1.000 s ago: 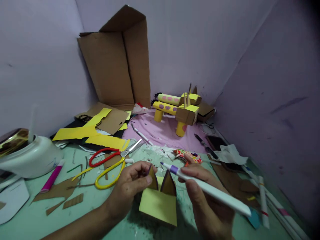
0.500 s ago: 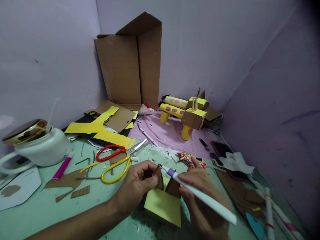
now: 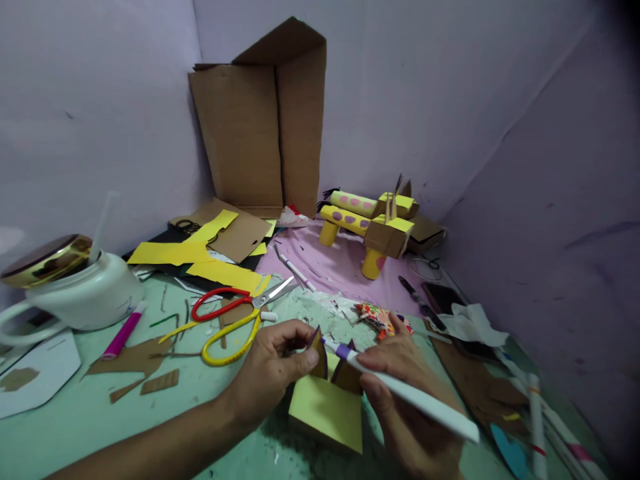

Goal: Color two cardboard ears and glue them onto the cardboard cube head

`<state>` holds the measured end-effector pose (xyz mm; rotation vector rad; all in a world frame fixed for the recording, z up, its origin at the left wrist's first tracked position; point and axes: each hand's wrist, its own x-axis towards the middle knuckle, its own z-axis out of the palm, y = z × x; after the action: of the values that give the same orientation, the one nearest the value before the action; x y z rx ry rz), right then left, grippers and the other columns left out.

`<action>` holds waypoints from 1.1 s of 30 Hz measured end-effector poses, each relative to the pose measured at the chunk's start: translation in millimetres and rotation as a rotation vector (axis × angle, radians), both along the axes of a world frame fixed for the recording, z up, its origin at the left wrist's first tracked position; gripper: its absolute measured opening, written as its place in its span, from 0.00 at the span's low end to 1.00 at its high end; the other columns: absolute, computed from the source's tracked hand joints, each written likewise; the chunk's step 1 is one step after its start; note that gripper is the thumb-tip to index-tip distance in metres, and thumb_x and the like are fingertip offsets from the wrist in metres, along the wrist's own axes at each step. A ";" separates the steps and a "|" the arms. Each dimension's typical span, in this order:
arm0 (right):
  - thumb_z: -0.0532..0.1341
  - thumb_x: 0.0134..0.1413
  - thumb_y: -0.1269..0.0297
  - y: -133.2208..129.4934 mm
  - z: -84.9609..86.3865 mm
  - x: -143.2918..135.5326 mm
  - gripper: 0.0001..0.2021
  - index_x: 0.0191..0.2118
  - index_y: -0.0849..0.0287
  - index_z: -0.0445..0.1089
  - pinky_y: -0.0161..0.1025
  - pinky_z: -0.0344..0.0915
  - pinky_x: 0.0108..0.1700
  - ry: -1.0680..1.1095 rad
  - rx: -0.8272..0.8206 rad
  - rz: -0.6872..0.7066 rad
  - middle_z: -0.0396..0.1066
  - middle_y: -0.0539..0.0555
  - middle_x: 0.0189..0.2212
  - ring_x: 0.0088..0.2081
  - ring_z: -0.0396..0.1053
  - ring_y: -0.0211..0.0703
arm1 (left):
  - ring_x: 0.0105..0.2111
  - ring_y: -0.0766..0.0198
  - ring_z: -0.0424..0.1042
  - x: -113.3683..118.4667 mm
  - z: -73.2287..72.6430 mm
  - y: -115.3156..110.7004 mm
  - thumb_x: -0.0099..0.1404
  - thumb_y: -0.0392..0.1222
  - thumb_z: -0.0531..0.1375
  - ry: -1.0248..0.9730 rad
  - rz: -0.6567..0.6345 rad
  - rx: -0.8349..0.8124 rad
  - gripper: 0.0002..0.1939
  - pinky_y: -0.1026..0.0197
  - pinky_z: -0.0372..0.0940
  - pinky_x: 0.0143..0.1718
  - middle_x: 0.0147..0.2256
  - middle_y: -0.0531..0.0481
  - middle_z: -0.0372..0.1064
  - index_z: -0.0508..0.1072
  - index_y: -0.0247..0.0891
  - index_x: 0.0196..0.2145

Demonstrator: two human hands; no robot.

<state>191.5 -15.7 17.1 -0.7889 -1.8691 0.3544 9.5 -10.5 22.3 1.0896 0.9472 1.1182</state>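
A small box with a light yellow paper top (image 3: 327,408) and two pointed cardboard ears is between my hands. My left hand (image 3: 275,367) pinches the left ear (image 3: 319,357) between thumb and fingers. In my right hand (image 3: 413,393) is a white marker (image 3: 420,403) with a purple band, its tip at the edge of the left ear. The right ear (image 3: 346,375) stands beside my right fingertips, partly behind the marker. Dark purple lines run along the ears' edges.
Red and yellow scissors (image 3: 235,327) lie left of the box. Further back stand yellow cardboard animals (image 3: 370,230) and a large carton (image 3: 260,133). A white teapot (image 3: 90,293) is at the left; markers (image 3: 537,420) and cardboard scraps lie right.
The marker tip has moved slightly down and right along the left ear's edge, with my right hand shifting a little. My left hand keeps its pinch on the ear.
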 end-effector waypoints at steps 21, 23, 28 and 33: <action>0.59 0.47 0.75 0.4 6.5 -3.4 0.10 0.35 0.54 0.69 0.64 0.46 0.57 -0.013 0.075 -0.026 0.70 0.46 0.24 0.25 0.68 0.41 | 0.25 0.66 0.59 -0.4 1.6 1.5 0.52 0.39 0.61 0.028 -0.002 0.044 0.05 0.62 0.54 0.29 0.22 0.54 0.62 0.70 0.36 0.22; 0.59 0.47 0.76 -0.1 8.6 -4.0 0.09 0.33 0.54 0.68 0.65 0.44 0.58 -0.024 0.073 -0.031 0.69 0.46 0.23 0.25 0.67 0.40 | 0.25 0.66 0.60 -0.3 1.7 1.8 0.52 0.40 0.61 0.027 -0.005 0.043 0.05 0.62 0.55 0.29 0.22 0.53 0.63 0.70 0.36 0.23; 0.58 0.48 0.76 -0.3 8.0 -2.7 0.10 0.35 0.53 0.67 0.64 0.45 0.57 -0.023 0.072 -0.019 0.69 0.47 0.24 0.26 0.67 0.41 | 0.25 0.66 0.59 -0.3 2.1 2.2 0.52 0.40 0.61 0.040 -0.003 0.037 0.05 0.62 0.54 0.29 0.22 0.54 0.62 0.70 0.36 0.23; 0.59 0.48 0.76 0.3 4.9 -1.0 0.13 0.40 0.54 0.68 0.63 0.48 0.55 -0.051 0.089 -0.023 0.71 0.49 0.28 0.30 0.68 0.43 | 0.26 0.65 0.60 -0.1 3.2 1.4 0.52 0.39 0.61 0.043 0.006 0.034 0.04 0.62 0.55 0.30 0.23 0.53 0.63 0.71 0.36 0.23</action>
<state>190.5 -15.5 21.9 -0.7646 -1.9084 0.2375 9.4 -9.1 25.5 1.1430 0.9691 1.1230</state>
